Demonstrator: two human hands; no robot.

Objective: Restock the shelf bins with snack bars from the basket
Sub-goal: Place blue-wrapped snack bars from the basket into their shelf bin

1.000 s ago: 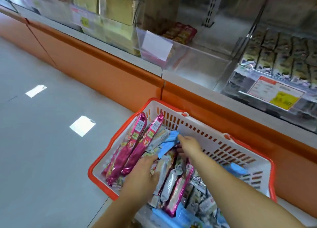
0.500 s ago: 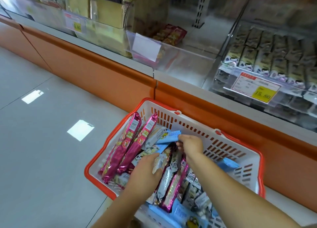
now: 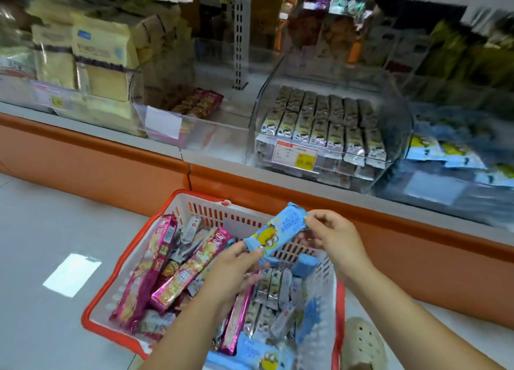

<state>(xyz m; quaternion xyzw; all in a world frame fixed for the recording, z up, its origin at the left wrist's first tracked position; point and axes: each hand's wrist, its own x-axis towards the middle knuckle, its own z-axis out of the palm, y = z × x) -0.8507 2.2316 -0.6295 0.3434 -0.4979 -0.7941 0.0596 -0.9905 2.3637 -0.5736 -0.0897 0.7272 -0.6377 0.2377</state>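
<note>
Where the basket (image 3: 207, 202) sits on grey floor (image 3: 41, 230), orange-based shelving (image 3: 91, 161) rises.

Beige perforated clog (image 3: 361, 344) on grey floor (image 3: 41, 230); tan bags (image 3: 103, 44) stacked upper left; orange plinth (image 3: 97, 158) beneath.

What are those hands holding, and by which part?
One blue snack bar, above the basket. The left hand pinches its lower end; the right hand pinches its upper end.

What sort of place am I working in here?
Most likely a shop's snack aisle: clear shelf bins of packaged bars, a price tag on one, and a plastic shopping basket.
</note>
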